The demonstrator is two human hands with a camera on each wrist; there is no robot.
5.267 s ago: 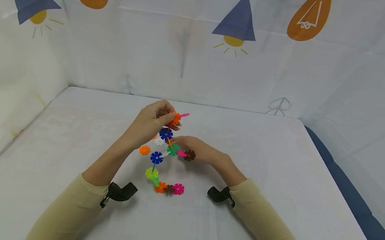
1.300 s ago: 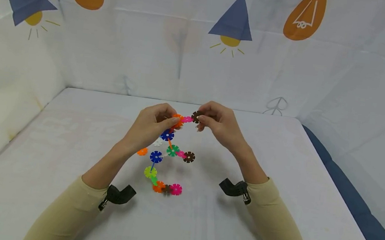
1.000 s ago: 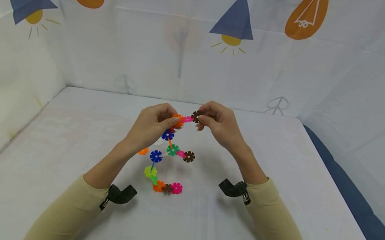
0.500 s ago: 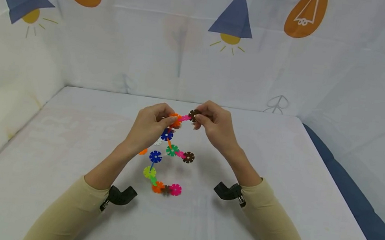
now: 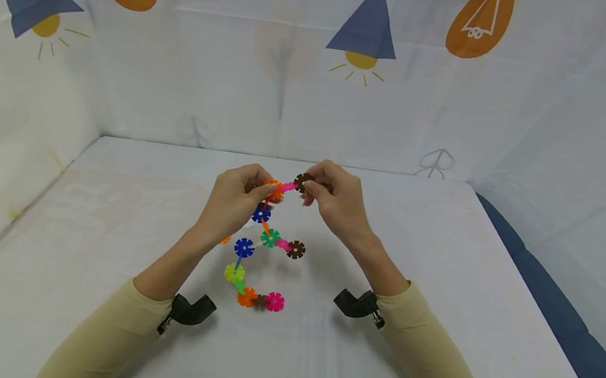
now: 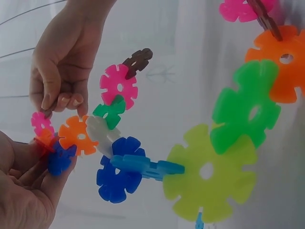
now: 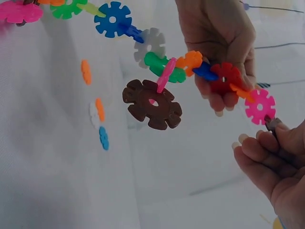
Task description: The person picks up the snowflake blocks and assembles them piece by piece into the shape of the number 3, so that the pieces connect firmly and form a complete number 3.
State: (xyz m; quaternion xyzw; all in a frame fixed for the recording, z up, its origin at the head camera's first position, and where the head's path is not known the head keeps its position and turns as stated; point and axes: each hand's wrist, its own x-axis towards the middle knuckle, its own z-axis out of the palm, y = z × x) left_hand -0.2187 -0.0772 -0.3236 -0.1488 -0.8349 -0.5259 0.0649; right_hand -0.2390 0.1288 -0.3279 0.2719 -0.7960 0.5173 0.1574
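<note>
A chain of colourful notched plastic discs, like snowflake building discs, stands in an E-like shape before me in the head view. At its top my left hand [image 5: 228, 202] pinches the orange disc [image 5: 275, 193], with a red one beside it in the right wrist view. A pink disc [image 5: 289, 186] juts right from there. My right hand [image 5: 337, 202] pinches a brown disc [image 7: 273, 125] at the pink disc's edge; the two touch. Below come a dark blue disc [image 5: 261, 213], a green disc [image 5: 270, 238] with a side branch ending in another brown disc [image 5: 296, 250], and a yellow-green disc [image 5: 234, 273].
Several loose discs lie on the white table behind the chain, partly hidden in the head view: an orange disc [image 7: 86, 72], a white disc [image 7: 94, 114] and a blue disc [image 7: 104, 138] among them. A white printed curtain [image 5: 209, 78] encloses the table.
My right hand has risen from low behind the chain and brought a brown disc to the top pink disc. In the last second both hands shift slightly left, the right one more.
</note>
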